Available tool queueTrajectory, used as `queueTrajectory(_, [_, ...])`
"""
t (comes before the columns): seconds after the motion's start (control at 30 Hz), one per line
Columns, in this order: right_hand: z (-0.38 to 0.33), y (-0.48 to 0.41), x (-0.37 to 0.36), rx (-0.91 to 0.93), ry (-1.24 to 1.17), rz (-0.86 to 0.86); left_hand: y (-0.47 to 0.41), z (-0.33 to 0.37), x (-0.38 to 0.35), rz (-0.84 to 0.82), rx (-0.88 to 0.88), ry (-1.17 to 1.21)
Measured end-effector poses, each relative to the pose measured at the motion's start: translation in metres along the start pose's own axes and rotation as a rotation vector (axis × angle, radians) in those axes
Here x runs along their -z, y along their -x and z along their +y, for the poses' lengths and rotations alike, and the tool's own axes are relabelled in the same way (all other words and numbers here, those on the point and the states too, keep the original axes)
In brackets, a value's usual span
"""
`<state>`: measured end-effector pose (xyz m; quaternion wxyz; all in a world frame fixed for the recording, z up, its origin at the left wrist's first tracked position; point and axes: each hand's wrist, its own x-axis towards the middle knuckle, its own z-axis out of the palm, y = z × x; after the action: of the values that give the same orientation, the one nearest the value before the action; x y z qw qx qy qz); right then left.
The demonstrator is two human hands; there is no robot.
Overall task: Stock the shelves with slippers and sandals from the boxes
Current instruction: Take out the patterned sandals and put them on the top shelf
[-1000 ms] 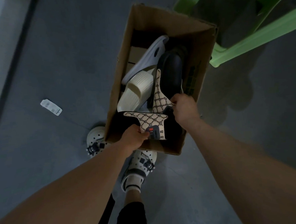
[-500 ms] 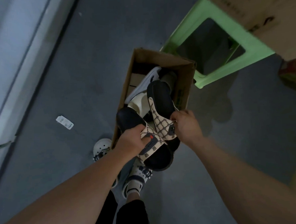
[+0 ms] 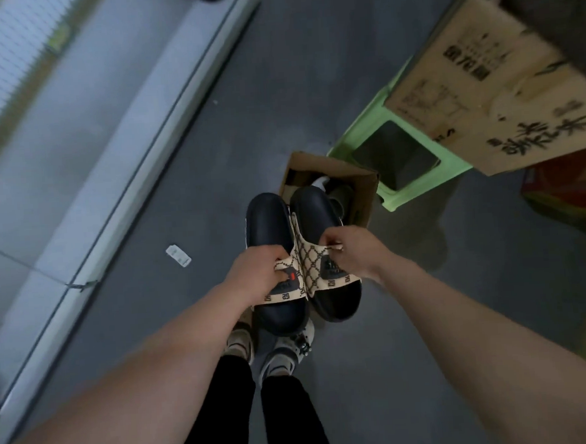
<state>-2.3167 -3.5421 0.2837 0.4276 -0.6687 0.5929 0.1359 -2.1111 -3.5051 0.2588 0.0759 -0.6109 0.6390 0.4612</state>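
I hold two black slides with beige patterned straps side by side above the floor. My left hand (image 3: 253, 275) grips the strap of the left slide (image 3: 267, 220). My right hand (image 3: 351, 249) pinches the strap of the right slide (image 3: 313, 210). Behind them on the floor stands the open cardboard box (image 3: 361, 183), with a white slipper (image 3: 320, 181) and a dark one partly showing inside. The low white shelf (image 3: 84, 142) runs along the left side.
A green plastic stool (image 3: 419, 183) stands right of the box, with a large printed carton (image 3: 489, 83) on it. A red and yellow bag (image 3: 571, 194) lies at the far right. A white paper tag (image 3: 178, 255) lies on the grey floor. My feet in white clogs (image 3: 289, 352) are below the slides.
Both hands have lifted the pair of slides out of the box and brought them together side by side. My view has risen and swung toward the shelf on the left.
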Motion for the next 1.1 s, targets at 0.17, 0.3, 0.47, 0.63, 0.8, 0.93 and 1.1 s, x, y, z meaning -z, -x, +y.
queueTrajectory(0.17, [-0.057, 0.053, 0.044, 0.031, 0.045, 0.026, 0.058, 0.018, 0.061, 0.031, -0.005, -0.035])
queueTrajectory(0.3, [-0.099, 0.095, 0.073, 0.075, 0.045, 0.078, 0.112, 0.03, 0.108, 0.118, -0.008, -0.063])
queueTrajectory(0.47, [-0.151, 0.142, 0.106, 0.172, 0.14, 0.117, 0.178, 0.049, 0.169, 0.234, -0.029, -0.046])
queueTrajectory(0.63, [-0.202, 0.17, 0.137, 0.234, 0.164, 0.17, 0.23, 0.06, 0.217, 0.328, -0.049, -0.129])
queueTrajectory(0.8, [-0.254, 0.193, 0.163, 0.278, 0.206, 0.237, 0.28, 0.055, 0.252, 0.404, -0.055, -0.143])
queueTrajectory(0.93, [-0.298, 0.215, 0.175, 0.327, 0.195, 0.305, 0.32, 0.041, 0.282, 0.493, -0.072, -0.109])
queueTrajectory(1.1, [-0.359, 0.241, 0.177, 0.451, 0.184, 0.353, 0.37, 0.024, 0.313, 0.591, -0.061, -0.103])
